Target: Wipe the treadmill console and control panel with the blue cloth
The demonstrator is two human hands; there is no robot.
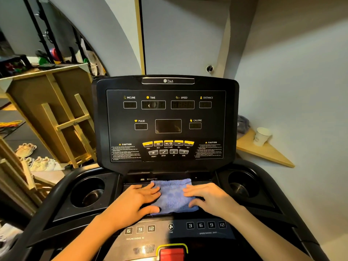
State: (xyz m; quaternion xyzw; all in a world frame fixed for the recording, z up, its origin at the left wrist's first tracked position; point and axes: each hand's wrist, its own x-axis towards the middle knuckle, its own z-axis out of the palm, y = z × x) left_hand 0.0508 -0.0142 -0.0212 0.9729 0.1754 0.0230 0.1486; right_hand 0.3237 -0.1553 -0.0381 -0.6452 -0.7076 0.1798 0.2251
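The blue cloth (172,196) lies flat on the ledge below the treadmill's upright black console (167,119). My left hand (135,201) rests palm down on the cloth's left edge, fingers spread, thumb at its lower edge. On the cloth's right edge lies my right hand (208,198), also palm down. Below my wrists runs the control panel (188,227) with numbered buttons, a fan button and a red safety key (171,253). The console's displays are dark; yellow and grey buttons sit in two rows near its bottom.
Round cup holders (87,193) (243,185) flank the ledge. A white paper cup (261,136) stands on a wooden corner shelf at the right, against the wall. Wooden frames (62,117) and shoes (26,149) fill the floor at the left.
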